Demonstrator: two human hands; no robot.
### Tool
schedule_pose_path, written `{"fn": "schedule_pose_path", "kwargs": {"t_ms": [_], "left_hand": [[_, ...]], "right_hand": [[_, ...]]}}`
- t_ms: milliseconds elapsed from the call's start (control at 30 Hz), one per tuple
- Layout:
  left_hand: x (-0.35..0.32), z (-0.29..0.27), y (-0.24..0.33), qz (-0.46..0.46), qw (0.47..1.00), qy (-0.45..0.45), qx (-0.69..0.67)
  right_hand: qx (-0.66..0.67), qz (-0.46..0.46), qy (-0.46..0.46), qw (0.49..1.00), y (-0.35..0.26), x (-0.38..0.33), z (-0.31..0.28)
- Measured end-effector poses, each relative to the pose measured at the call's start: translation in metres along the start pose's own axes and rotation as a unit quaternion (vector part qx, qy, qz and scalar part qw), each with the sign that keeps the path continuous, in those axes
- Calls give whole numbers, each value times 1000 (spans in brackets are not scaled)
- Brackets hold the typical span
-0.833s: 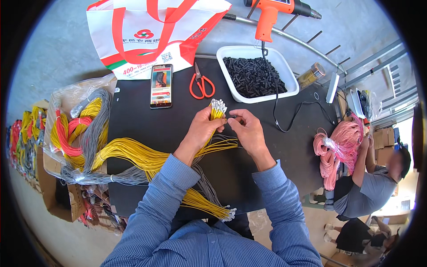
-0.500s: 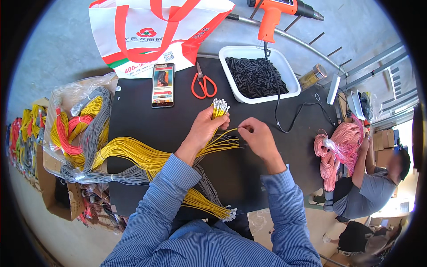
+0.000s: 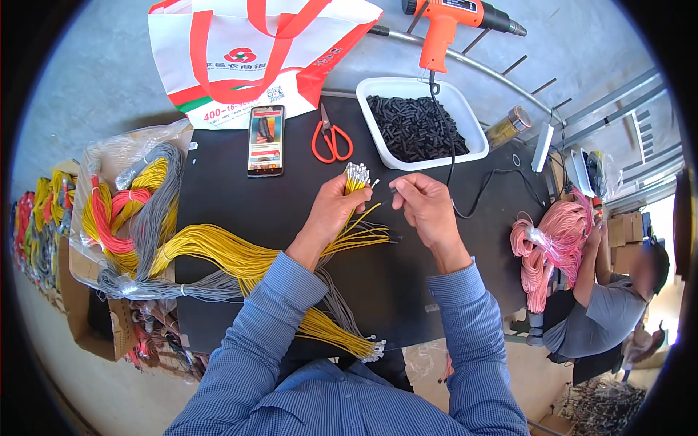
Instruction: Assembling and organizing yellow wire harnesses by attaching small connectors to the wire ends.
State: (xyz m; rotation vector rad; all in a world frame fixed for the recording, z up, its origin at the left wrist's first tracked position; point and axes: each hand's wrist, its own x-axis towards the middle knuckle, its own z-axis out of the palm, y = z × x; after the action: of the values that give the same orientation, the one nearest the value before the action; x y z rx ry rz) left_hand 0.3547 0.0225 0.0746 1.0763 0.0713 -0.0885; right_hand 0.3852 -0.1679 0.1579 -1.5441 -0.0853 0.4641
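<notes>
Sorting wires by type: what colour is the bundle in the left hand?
Yellow wires with silvery metal tips, held in the left hand; head view.

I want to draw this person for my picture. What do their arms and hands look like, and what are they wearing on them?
Both arms wear long blue shirt sleeves with a fine check pattern, reaching to the wrists with buttoned-looking cuffs. The left hand and right hand are bare: no gloves, and no rings or watch that I can see. The left sleeve and right sleeve match the shirt's body.
</notes>
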Motion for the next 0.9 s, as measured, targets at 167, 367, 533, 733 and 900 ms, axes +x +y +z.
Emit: {"fn": "schedule_pose_path", "kwargs": {"t_ms": [167,367,533,733,900], "left_hand": [[1,-1,-3,5,1000,-6,-10],[1,-3,-4,8,1000,-27,-11],[1,-4,-4,3,999,-35,1],[1,-3,-6,18,998,-38,46],[1,-3,-6,8,998,-28,59]], "right_hand": [[-179,-159,40,970,9,17,7],[-229,-173,53,957,17,20,5],[-253,-177,48,950,14,19,8],[-368,-159,-10,916,-10,17,4],[-390,-121,-32,912,-14,20,5]]}}
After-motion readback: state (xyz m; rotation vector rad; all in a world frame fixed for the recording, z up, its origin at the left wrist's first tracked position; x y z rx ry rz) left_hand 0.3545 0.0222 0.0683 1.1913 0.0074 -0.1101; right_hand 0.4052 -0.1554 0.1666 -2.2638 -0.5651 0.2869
